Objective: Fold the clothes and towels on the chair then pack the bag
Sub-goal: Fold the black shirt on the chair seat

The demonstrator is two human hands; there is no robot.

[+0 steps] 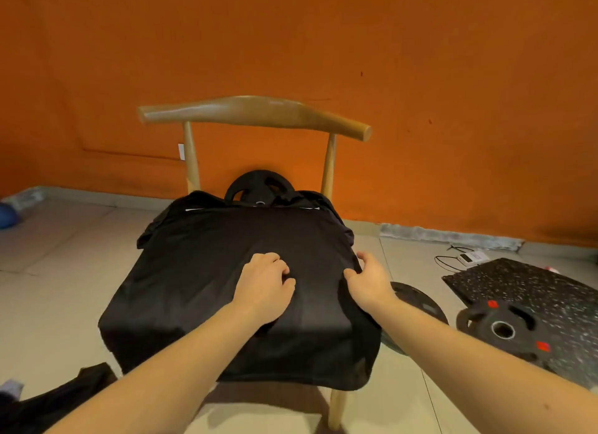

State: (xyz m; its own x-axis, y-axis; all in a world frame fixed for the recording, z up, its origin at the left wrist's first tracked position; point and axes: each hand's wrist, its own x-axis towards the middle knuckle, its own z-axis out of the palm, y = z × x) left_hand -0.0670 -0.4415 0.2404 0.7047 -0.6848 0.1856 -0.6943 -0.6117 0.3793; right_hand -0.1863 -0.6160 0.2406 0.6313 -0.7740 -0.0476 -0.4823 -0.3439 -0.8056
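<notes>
Orange wall and pale floor tiles lie behind a wooden chair (255,111), whose seat is covered by a black garment (200,272) spread flat and hanging over the front edge. Over the middle of the chair seat the left hand (263,281) has its fingers curled into the cloth, seemingly pinching it. The right hand (369,280) grasps the garment's edge at the chair's right side, so folding looks barely begun. Next, I judge, that edge must be carried across toward the chair's left side, the middle pinned as the crease.
</notes>
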